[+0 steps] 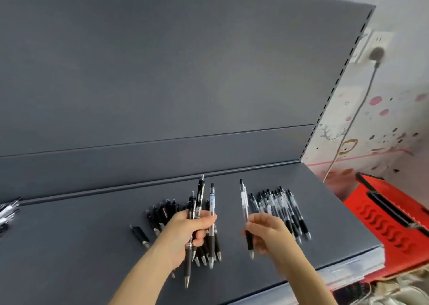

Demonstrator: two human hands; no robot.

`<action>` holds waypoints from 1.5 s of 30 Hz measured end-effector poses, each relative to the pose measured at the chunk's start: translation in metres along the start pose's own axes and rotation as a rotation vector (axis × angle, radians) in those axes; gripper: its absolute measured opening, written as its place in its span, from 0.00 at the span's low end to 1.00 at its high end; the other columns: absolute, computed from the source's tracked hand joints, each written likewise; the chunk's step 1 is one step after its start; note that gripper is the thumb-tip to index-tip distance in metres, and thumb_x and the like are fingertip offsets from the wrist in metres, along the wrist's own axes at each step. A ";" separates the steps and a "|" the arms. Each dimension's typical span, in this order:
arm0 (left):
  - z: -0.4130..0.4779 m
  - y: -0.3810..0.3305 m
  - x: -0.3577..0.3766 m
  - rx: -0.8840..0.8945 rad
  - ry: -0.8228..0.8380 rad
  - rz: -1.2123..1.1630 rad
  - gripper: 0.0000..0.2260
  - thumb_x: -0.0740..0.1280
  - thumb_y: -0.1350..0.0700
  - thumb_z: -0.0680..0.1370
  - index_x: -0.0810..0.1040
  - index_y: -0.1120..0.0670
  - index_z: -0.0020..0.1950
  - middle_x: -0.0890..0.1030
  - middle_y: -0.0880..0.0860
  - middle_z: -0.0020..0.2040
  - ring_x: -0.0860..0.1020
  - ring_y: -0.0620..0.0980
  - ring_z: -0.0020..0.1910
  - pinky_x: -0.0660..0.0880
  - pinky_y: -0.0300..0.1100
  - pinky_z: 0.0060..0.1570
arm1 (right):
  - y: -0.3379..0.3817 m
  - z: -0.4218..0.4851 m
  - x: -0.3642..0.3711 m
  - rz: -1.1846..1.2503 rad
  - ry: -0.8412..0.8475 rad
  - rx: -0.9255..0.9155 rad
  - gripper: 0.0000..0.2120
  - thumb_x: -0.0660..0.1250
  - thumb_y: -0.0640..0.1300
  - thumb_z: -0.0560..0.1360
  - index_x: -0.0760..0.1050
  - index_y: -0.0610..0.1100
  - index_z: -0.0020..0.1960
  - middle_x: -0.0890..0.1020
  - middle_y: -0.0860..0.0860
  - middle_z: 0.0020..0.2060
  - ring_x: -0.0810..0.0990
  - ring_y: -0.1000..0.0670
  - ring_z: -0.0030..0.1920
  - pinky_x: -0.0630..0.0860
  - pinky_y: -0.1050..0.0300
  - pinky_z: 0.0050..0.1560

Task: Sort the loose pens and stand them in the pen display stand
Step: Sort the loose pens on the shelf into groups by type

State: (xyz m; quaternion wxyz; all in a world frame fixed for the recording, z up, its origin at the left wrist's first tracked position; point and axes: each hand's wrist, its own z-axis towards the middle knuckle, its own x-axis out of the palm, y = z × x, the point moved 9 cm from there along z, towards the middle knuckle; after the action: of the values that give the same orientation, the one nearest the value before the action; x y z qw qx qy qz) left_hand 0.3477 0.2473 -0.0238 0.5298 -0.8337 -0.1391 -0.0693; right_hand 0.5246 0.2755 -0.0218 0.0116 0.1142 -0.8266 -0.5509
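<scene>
My left hand (pixel 185 232) grips a bunch of several pens (pixel 199 202), black and clear ones, with their tips pointing down over the dark grey shelf (pixel 92 246). A single clear pen with a black grip (pixel 245 202) is pinched upright in my right hand (pixel 267 230). Behind my left hand lies a row of black pens (pixel 162 214). To the right of my right hand, a row of clear pens with black grips (pixel 278 205) lies on the shelf. One black pen (pixel 140 236) lies apart on the left. No pen display stand is in view.
The shelf's grey back panel (pixel 162 72) rises behind. More pens (pixel 7 211) lie at the far left edge. A red plastic basket (pixel 390 223) sits right of the shelf, below a wall socket with a plug and cable (pixel 376 56).
</scene>
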 end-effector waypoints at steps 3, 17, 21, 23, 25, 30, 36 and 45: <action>0.011 0.006 0.020 -0.015 0.006 0.008 0.03 0.69 0.67 0.73 0.76 0.64 0.45 0.72 0.50 0.25 0.66 0.42 0.21 0.61 0.33 0.19 | 0.001 0.021 -0.067 -0.432 -0.331 -0.078 0.04 0.66 0.35 0.71 0.78 0.34 0.44 0.80 0.42 0.34 0.77 0.43 0.34 0.72 0.56 0.35; 0.047 0.024 0.065 -0.072 -0.010 -0.038 0.04 0.69 0.68 0.72 0.75 0.63 0.45 0.72 0.51 0.27 0.66 0.43 0.21 0.61 0.33 0.19 | 0.026 0.027 -0.076 -0.544 -0.345 -0.281 0.06 0.66 0.42 0.74 0.76 0.47 0.38 0.78 0.56 0.32 0.75 0.55 0.35 0.69 0.66 0.35; 0.050 0.024 0.079 -0.075 -0.005 -0.080 0.06 0.70 0.67 0.72 0.75 0.63 0.46 0.73 0.51 0.26 0.67 0.43 0.20 0.62 0.34 0.19 | 0.016 0.014 -0.026 -0.289 -0.042 -0.201 0.08 0.68 0.40 0.73 0.75 0.45 0.35 0.75 0.57 0.20 0.70 0.60 0.24 0.64 0.70 0.26; 0.050 0.025 0.083 -0.079 -0.007 -0.079 0.06 0.71 0.66 0.72 0.76 0.62 0.46 0.73 0.50 0.26 0.67 0.43 0.21 0.63 0.34 0.20 | 0.013 0.011 -0.020 -0.130 -0.002 -0.163 0.06 0.67 0.36 0.73 0.74 0.41 0.38 0.76 0.56 0.20 0.71 0.60 0.22 0.65 0.70 0.23; 0.049 0.024 0.086 -0.077 -0.002 -0.073 0.05 0.71 0.64 0.72 0.77 0.62 0.46 0.74 0.51 0.28 0.68 0.43 0.22 0.63 0.35 0.22 | 0.010 0.011 -0.020 -0.019 0.005 -0.124 0.05 0.66 0.33 0.73 0.73 0.38 0.39 0.77 0.54 0.20 0.70 0.59 0.20 0.62 0.69 0.22; 0.049 0.025 0.080 -0.116 -0.031 -0.092 0.12 0.66 0.63 0.76 0.75 0.68 0.56 0.76 0.56 0.38 0.71 0.47 0.26 0.67 0.38 0.23 | -0.005 0.022 -0.053 -0.081 -0.149 -0.075 0.06 0.66 0.34 0.72 0.77 0.40 0.37 0.74 0.54 0.21 0.69 0.56 0.22 0.65 0.63 0.24; 0.047 0.033 0.072 -0.125 -0.037 -0.023 0.10 0.66 0.65 0.76 0.75 0.68 0.56 0.74 0.57 0.41 0.75 0.50 0.32 0.78 0.41 0.29 | 0.005 0.034 -0.117 -0.758 -0.519 -0.116 0.06 0.62 0.38 0.73 0.76 0.38 0.42 0.79 0.45 0.36 0.72 0.45 0.36 0.66 0.56 0.34; 0.046 0.033 0.076 -0.099 -0.031 -0.068 0.03 0.66 0.69 0.75 0.78 0.66 0.48 0.77 0.57 0.38 0.79 0.52 0.35 0.81 0.44 0.35 | -0.001 0.032 -0.113 -0.882 -0.533 -0.157 0.12 0.57 0.41 0.76 0.75 0.40 0.39 0.76 0.46 0.38 0.74 0.43 0.36 0.67 0.55 0.33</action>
State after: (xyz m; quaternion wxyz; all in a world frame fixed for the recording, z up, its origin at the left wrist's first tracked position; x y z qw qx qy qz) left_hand 0.4283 0.2872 -0.0523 0.4829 -0.8548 -0.1719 -0.0814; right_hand 0.6301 0.3275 -0.0231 -0.4240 0.3064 -0.6303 -0.5737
